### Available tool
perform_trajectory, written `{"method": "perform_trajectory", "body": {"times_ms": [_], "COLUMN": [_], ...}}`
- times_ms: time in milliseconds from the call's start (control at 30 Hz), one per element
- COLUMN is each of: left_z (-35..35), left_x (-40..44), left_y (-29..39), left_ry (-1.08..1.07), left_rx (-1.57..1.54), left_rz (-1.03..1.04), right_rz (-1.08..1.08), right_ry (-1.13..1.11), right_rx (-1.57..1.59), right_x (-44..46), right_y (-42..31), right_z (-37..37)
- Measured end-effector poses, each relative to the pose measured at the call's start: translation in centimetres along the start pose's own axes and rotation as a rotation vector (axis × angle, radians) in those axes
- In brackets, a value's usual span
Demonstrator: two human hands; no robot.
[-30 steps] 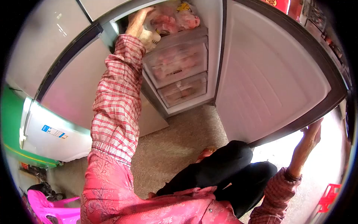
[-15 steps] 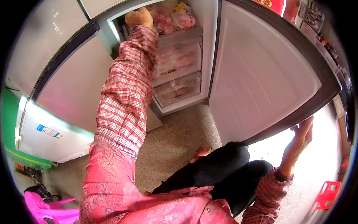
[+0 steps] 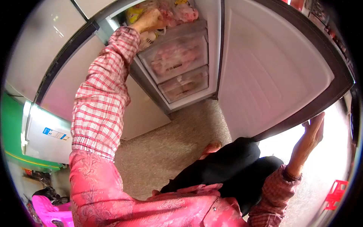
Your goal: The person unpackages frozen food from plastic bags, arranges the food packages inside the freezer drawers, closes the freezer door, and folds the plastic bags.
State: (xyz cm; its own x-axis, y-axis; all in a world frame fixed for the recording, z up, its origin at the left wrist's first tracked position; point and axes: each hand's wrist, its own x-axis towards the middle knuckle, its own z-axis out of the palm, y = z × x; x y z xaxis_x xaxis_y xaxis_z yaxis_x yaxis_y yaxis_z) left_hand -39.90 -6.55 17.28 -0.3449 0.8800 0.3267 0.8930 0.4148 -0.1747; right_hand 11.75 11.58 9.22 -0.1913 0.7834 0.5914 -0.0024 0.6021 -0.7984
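Observation:
My left hand (image 3: 148, 21) reaches into the upper part of the open freezer compartment (image 3: 211, 56). Its fingers are curled on a plastic bag (image 3: 146, 39) with dark print, which hangs over the front of the upper compartment. Beside it lie a yellow bag (image 3: 133, 14) and clear bags with pinkish contents (image 3: 185, 13). My right hand (image 3: 307, 142) is at the outer edge of the freezer door (image 3: 272, 72), its thumb on the near side and its fingers partly hidden by the edge.
Below the bags are two clear-fronted drawers, an upper drawer (image 3: 177, 56) and a lower drawer (image 3: 185, 87), both closed. A white appliance with a blue label (image 3: 55, 133) stands at the left. A pink plastic chair (image 3: 51, 212) and a red plastic stool (image 3: 335, 195) are near the bottom corners.
My left hand has shifted right among the bags, and the yellow bag and printed bag now show beside it. My right hand remains at the door edge; the view has shifted slightly.

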Motion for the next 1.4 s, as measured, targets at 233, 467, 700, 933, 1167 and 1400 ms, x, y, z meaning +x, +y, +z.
{"method": "perform_trajectory", "body": {"times_ms": [233,467,700,933,1167,1400], "left_z": [-1.7,-5.4,-3.6,-1.0,3.5,4.0], "left_x": [-3.9,-5.8,-4.5,-4.3,-1.7,-1.0], "left_y": [2.2,4.9,2.2,0.6,0.5,-0.5], "left_ry": [-0.439,-0.557,-0.34,0.116,0.071,0.305], "left_rx": [0.325,0.434,0.52,0.772,0.787,0.426], "left_rz": [-0.016,-0.035,-0.308,-0.194,-0.211,-0.099], "right_rz": [0.041,-0.004,0.003,-0.058,-0.019,-0.007], "right_ry": [-0.003,0.041,0.085,-0.042,-0.094,-0.054], "right_rx": [0.019,0.009,-0.026,-0.104,-0.084,-0.019], "right_x": [0.3,0.1,0.0,0.5,0.5,0.4], "right_y": [0.5,0.0,-0.3,2.0,1.8,0.6], "right_z": [-0.7,-0.5,-0.1,-1.2,-1.4,-0.9]}}
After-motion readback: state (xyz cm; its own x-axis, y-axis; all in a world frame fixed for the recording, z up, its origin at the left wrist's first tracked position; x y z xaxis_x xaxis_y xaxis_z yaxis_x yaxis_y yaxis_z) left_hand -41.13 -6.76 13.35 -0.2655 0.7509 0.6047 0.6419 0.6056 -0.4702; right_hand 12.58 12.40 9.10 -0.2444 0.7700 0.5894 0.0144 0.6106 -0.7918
